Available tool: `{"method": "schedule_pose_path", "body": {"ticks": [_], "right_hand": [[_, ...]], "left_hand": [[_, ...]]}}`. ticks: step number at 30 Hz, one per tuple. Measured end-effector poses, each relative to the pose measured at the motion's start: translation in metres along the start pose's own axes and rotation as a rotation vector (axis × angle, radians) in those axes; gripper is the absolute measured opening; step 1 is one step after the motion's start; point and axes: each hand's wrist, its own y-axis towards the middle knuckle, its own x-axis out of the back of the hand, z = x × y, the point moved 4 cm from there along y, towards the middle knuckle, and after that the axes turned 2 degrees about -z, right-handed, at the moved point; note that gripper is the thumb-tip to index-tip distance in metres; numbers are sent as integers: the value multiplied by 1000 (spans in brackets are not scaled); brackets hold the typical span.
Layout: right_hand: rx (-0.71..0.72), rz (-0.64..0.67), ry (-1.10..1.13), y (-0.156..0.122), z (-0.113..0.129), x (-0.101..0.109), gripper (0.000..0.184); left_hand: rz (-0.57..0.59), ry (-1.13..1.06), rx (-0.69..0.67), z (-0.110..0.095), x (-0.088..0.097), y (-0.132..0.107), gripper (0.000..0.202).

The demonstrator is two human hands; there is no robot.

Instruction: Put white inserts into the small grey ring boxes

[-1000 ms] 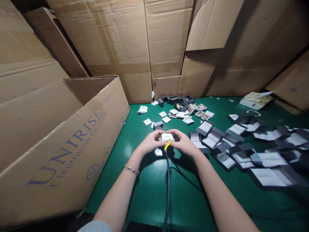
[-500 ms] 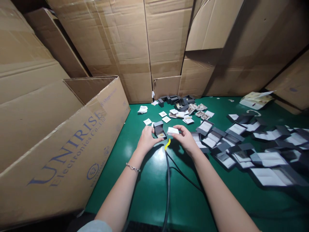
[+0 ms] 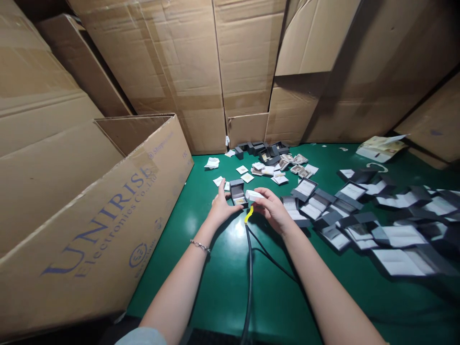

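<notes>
My left hand (image 3: 222,207) steadies a small dark grey jewelry box (image 3: 237,194) that stands with its lid up. The thumb lies along its front edge, other fingers touch its left side, and the index finger points up, clear of the lid. A pale lining and a yellowish patch show inside. My right hand (image 3: 269,208) pinches a small white box insert (image 3: 253,195), tilted, just right of the open box. Beneath the right hand is the yellow-wrapped end (image 3: 248,214) of a black cable (image 3: 250,268).
Several open dark boxes with white linings (image 3: 318,203) spread over the right of the green table (image 3: 215,297). White pads and cards (image 3: 247,178) and more dark boxes (image 3: 270,154) lie behind the hands. A large carton (image 3: 108,225) stands at left; cardboard (image 3: 187,72) walls the back.
My left index finger has lifted from the box's lid. My right hand has shifted slightly left with the white insert, which is now turned and closer to the open box.
</notes>
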Motion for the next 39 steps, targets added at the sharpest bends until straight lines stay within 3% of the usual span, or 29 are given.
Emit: {"method": "schedule_pose_path", "body": {"ticks": [4, 8, 10, 13, 25, 39], "right_hand": [[94, -6, -176, 1, 1, 1, 35], [407, -74, -608, -4, 10, 0, 29], [555, -43, -735, -7, 14, -4, 28], [642, 36, -825, -11, 15, -9, 29], [600, 91, -845, -9, 11, -8, 28], [305, 31, -672, -7, 11, -4, 30]], "left_hand": [[58, -62, -22, -3, -3, -2, 112], [85, -42, -102, -9, -6, -6, 110], [70, -3, -129, -13, -6, -8, 108], [45, 32, -140, -16, -4, -9, 106], [91, 23, -150, -20, -5, -11, 106], [118, -32, -142, -20, -7, -11, 112]]}}
